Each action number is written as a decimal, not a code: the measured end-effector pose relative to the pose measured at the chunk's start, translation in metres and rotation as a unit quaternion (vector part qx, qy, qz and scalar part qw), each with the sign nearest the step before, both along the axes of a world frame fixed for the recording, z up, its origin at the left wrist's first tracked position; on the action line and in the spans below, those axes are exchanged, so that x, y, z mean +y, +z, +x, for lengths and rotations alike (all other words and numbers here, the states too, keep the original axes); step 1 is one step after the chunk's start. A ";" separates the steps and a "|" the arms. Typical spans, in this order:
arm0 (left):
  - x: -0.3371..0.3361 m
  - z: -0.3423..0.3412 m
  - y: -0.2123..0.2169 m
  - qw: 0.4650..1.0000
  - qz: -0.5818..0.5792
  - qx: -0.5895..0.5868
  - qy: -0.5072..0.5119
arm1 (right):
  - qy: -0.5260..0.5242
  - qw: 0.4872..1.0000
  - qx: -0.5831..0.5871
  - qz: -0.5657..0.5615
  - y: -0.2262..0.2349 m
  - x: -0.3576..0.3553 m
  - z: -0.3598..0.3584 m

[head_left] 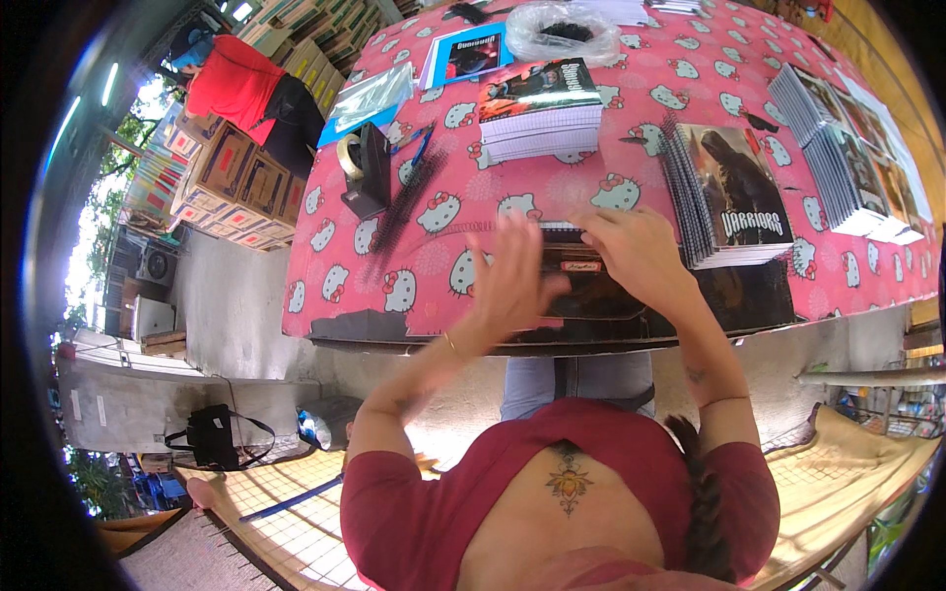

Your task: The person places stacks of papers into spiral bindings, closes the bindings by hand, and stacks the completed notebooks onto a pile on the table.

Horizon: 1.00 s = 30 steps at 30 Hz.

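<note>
A dark-covered notebook [591, 292] lies at the near table edge, its top edge showing white pages and punched holes. My right hand [636, 258] grips that top edge with bent fingers. To its left is my left hand [512, 281], slightly blurred, its fingers stretched out beside the notebook's left corner. A thin spiral binding coil [458, 229] runs leftward from behind the left fingers; its end at the notebook is hidden by the hand. More dark loose coils [406, 212] lie bunched farther left, near a black tape dispenser [367, 172].
Stacked notebooks [734, 187] stand right of my hands, with another pile [542, 113] beyond and more stacks [847, 148] at the far right. Blue-edged sheets [370, 98] and a plastic-wrapped roll [562, 34] lie farther back. A person in red [236, 84] bends over cartons [232, 172] at left.
</note>
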State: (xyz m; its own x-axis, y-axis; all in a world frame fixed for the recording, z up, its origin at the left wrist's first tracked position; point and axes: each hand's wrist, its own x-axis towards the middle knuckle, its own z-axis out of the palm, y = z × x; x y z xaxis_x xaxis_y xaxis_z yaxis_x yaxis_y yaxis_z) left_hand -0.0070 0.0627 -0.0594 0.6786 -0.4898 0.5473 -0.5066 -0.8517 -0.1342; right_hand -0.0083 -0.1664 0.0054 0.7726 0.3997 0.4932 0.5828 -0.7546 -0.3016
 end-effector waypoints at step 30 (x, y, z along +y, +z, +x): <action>-0.025 -0.010 0.005 0.980 0.082 0.019 -0.181 | 0.049 0.860 0.224 0.456 -0.073 -0.044 -0.007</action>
State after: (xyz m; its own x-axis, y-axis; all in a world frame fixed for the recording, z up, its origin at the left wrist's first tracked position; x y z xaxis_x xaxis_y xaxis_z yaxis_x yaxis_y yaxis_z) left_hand -0.0167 0.0373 -0.0547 0.4621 -0.7821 0.4181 -0.7792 -0.5831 -0.2296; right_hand -0.0149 -0.2107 -0.0672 0.9516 0.0794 0.2970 0.3007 -0.0394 -0.9529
